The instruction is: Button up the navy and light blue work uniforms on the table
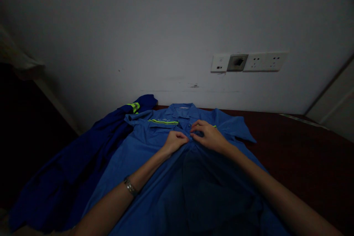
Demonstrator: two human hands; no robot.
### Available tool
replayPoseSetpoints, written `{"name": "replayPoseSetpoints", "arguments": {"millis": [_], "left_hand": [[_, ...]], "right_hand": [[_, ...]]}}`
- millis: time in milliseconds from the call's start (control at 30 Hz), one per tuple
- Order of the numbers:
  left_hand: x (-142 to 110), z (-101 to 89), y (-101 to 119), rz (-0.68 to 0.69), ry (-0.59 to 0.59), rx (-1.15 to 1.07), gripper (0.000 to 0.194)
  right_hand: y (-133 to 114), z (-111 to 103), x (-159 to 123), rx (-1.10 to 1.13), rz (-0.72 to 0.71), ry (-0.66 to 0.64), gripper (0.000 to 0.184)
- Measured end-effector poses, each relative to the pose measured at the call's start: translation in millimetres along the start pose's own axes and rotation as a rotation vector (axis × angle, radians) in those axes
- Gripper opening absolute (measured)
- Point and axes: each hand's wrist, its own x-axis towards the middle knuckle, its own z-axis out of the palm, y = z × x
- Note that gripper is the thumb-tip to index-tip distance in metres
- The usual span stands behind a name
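A blue short-sleeved work shirt (143, 155) lies spread out, its collar toward the wall and yellow reflective strips across the chest. At its front opening, my left hand (176, 141) is closed, thumb and fingers pinching the fabric edge. Just to the right, my right hand (206, 134) has its thumb and forefinger apart, curved beside the front placket near a small button (190, 125). No object shows between the right fingers. The shirt's lower part lies in shadow under my forearms.
A darker blue garment (91, 151) with a reflective band lies along the left side of the shirt. The dark red-brown tabletop (298, 155) extends to the right. A pale wall with a row of sockets (250, 62) stands behind; a dark area lies at far left.
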Motion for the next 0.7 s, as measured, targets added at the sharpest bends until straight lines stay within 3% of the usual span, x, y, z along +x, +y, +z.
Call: {"name": "replayPoseSetpoints", "arguments": {"millis": [100, 400, 700], "left_hand": [[0, -1.3, 1, 0.057, 0.002, 0.079, 0.007], [-8, 1.4, 6, 0.360, 0.105, 0.326, 0.008], [-11, 1.7, 1, 0.601, 0.120, 0.469, 0.010]], "right_hand": [[1, 4, -1, 0.002, -0.045, -0.095, 0.021], [1, 16, 3, 0.044, 0.159, -0.109, 0.022], [5, 17, 2, 0.369, 0.248, -0.210, 0.023]]}}
